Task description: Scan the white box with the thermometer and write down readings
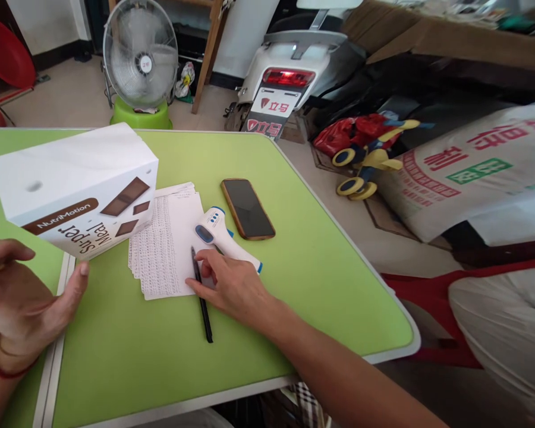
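Note:
A black pen lies partly on a stack of papers covered with small writing and partly on the green table. My right hand is over the pen, thumb and index finger apart across its upper part; whether they touch it I cannot tell. Beside that hand lies a white and blue infrared thermometer, its lower end partly behind the knuckles. On the left my left hand is open, palm up, with the thumb near the bottom corner of a white NutriMotion box. It wears a red bracelet.
A smartphone in a brown case lies beyond the thermometer. The green table has a pale rim and a seam at left. Past it stand a fan on a green stool, a white scooter, a toy trike and a large sack.

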`<action>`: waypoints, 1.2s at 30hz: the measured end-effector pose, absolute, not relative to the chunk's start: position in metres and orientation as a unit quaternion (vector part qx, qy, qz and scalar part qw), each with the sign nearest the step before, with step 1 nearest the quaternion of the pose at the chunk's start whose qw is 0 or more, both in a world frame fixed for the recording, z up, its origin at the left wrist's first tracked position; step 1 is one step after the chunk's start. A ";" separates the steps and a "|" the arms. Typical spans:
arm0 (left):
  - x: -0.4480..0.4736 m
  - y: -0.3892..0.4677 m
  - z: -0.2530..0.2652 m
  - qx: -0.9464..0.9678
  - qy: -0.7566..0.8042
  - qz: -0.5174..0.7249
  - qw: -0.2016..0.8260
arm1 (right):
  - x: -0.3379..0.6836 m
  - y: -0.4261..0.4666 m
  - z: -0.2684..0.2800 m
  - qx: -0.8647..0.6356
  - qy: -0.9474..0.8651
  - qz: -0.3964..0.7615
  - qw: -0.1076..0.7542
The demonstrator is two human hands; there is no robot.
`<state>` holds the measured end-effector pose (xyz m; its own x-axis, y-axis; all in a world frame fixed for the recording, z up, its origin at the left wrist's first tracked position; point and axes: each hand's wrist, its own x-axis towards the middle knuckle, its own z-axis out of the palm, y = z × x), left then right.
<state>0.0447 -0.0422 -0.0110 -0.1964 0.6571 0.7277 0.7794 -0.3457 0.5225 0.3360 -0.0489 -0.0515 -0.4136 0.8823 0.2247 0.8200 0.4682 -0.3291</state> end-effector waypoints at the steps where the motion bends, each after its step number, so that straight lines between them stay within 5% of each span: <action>1: 0.046 -0.043 -0.011 -0.652 -0.524 -0.534 0.123 | 0.336 -0.049 -0.051 -0.510 -0.836 0.089 0.184; 4: 0.051 -0.049 -0.009 -0.719 -0.438 -0.519 0.148 | 0.337 -0.048 -0.050 -0.500 -0.835 0.105 0.202; 11: 0.063 -0.062 -0.013 -0.877 -0.368 -0.300 -0.067 | 0.341 -0.046 -0.044 -0.379 -0.842 0.186 0.337; 17: 0.067 -0.061 -0.020 -0.917 -0.321 -0.150 -0.186 | 0.342 -0.047 -0.042 -0.319 -0.865 0.164 0.351; 24: 0.065 -0.059 -0.025 -0.939 -0.299 -0.094 -0.142 | 0.346 -0.046 -0.041 -0.310 -0.917 0.040 0.248; 36: 0.065 -0.060 -0.032 -0.955 -0.279 -0.045 -0.091 | 0.351 -0.052 -0.045 -0.370 -0.921 0.003 0.121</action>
<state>0.0651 -0.0597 -0.0319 0.8406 0.5405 0.0363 0.5240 -0.8282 0.1986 0.3509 -0.0518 -0.0452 -0.6975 0.6817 0.2209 0.6805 0.7267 -0.0941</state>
